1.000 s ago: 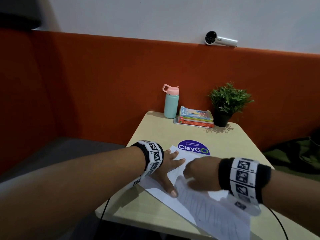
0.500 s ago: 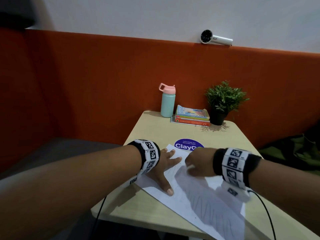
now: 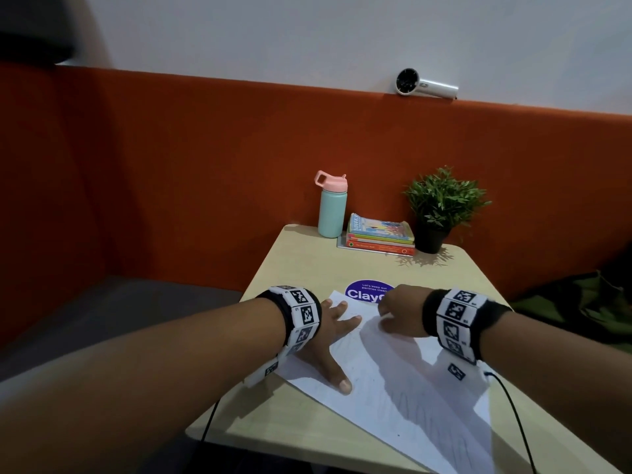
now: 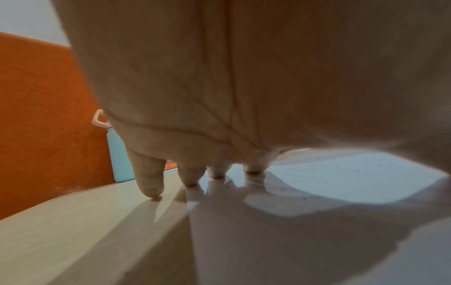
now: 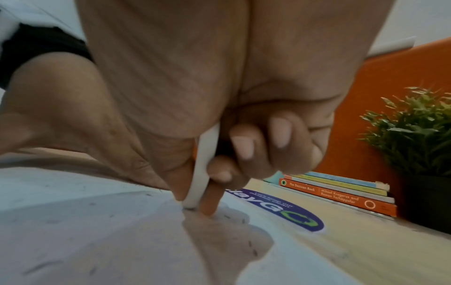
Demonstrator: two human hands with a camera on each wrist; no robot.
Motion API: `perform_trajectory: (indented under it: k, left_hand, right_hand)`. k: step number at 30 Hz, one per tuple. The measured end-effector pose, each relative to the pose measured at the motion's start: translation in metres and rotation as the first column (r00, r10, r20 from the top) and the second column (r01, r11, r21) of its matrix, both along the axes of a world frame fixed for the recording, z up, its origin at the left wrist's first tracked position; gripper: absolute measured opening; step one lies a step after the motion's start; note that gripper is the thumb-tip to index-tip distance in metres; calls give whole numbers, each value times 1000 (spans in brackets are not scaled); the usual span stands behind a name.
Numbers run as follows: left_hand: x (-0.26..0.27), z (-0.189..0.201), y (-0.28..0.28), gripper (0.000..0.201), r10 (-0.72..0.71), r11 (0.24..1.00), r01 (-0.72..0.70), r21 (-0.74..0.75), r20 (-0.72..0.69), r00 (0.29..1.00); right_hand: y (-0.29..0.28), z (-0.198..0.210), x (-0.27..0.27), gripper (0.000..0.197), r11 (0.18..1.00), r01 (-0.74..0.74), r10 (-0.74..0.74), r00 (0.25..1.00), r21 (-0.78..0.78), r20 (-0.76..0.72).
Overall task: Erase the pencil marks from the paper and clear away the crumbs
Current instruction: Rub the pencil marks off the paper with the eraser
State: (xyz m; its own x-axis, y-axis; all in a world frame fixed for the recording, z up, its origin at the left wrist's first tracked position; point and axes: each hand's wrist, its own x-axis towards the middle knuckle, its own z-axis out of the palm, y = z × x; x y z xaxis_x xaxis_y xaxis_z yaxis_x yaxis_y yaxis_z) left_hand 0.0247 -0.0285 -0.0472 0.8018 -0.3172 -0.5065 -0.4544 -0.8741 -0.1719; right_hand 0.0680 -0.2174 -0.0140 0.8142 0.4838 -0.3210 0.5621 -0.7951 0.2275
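A white sheet of paper (image 3: 386, 381) with faint pencil lines lies slantwise on the beige table (image 3: 307, 265). My left hand (image 3: 333, 340) lies flat on the sheet's left part, fingers spread and straight, holding it down. My right hand (image 3: 398, 311) is at the sheet's far corner, and in the right wrist view it pinches a white eraser (image 5: 203, 173) between thumb and forefinger, its lower end pressed on the paper (image 5: 97, 221). Small dark crumbs (image 5: 251, 244) are scattered on the sheet around the eraser.
A purple round sticker (image 3: 367, 291) lies just beyond the paper. At the table's far edge stand a teal bottle with a pink lid (image 3: 331, 206), a stack of books (image 3: 379, 236) and a potted plant (image 3: 441, 206). An orange padded wall rises behind the table. Cables hang from both wrists.
My right hand with the eraser has moved away from me along the sheet, toward its far corner by the sticker. The left hand has stayed flat on the paper.
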Motion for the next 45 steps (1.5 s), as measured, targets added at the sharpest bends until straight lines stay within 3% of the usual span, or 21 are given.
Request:
perform_trajectory:
  k: [11, 15, 18, 20, 24, 29, 34, 39, 43, 45]
  left_hand:
    - [0, 8, -1, 123, -40, 999, 40, 1, 17, 999]
    - [5, 6, -4, 125, -48, 999, 47, 23, 10, 999]
    - [5, 6, -4, 125, -59, 998, 58, 31, 21, 998]
    - [6, 5, -4, 126, -54, 998, 53, 25, 18, 998]
    - [7, 6, -3, 126, -43, 999, 43, 29, 2, 999]
    - [4, 7, -3, 125, -44, 999, 44, 15, 12, 999]
    - [2, 10, -3, 124, -37, 999, 37, 6, -3, 999]
    - [1, 9, -3, 125, -33, 999, 33, 6, -1, 999]
    - [2, 11, -4, 124, -35, 999, 35, 3, -12, 999]
    - [1, 11, -4, 124, -35, 999, 35, 4, -14, 999]
  right_hand:
    - [-25, 6, 3, 34, 998, 35, -35, 999, -60, -4]
    - [-9, 1, -24, 29, 996, -86, 86, 996, -21, -10]
    - [3, -7, -55, 27, 972, -227, 234, 963, 62, -135]
    - [2, -1, -51, 28, 971, -233, 240, 957, 61, -164]
    - [-7, 12, -19, 31, 989, -147, 147, 989, -28, -28]
    - [-1, -5, -57, 29, 954, -301, 298, 944, 7, -143]
    - [-11, 7, -24, 34, 984, -173, 172, 984, -31, -34]
    - [-3, -3, -62, 30, 953, -301, 300, 940, 20, -164]
    - [-13, 12, -24, 36, 991, -127, 126, 991, -30, -48]
    - [-15, 9, -25, 34, 991, -126, 124, 992, -45, -40]
